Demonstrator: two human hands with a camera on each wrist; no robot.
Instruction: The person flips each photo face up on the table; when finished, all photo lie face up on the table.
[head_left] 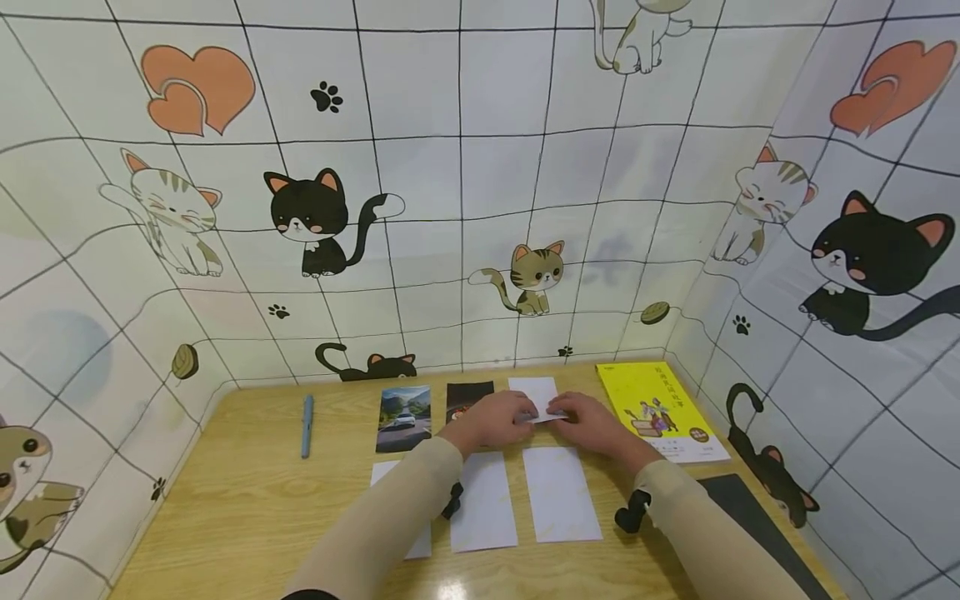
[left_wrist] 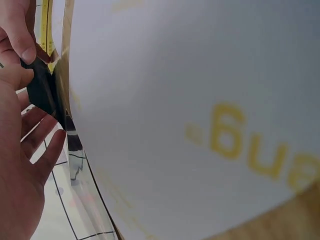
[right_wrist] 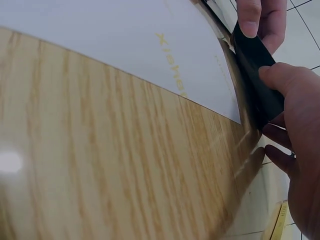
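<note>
A photo card point(head_left: 533, 387) lies at the back of the table, white side up, its near edge raised. My left hand point(head_left: 501, 418) pinches that edge on the left, and my right hand point(head_left: 596, 425) pinches it on the right. The card's underside point(left_wrist: 42, 87) looks dark in the left wrist view. In the right wrist view both thumbs press on this dark side point(right_wrist: 256, 62). Left of my hands lie a dark picture card point(head_left: 467, 393), partly hidden by my left hand, and a photo of a car on a road point(head_left: 405, 419).
Three white-backed cards, the left one point(head_left: 382, 472), the middle one point(head_left: 483, 504) and the right one point(head_left: 562, 496), form a nearer row. A yellow book point(head_left: 652, 404) and a dark sheet point(head_left: 750, 508) lie right. A blue pen point(head_left: 307, 427) lies left. Cat-patterned cloth walls surround the table.
</note>
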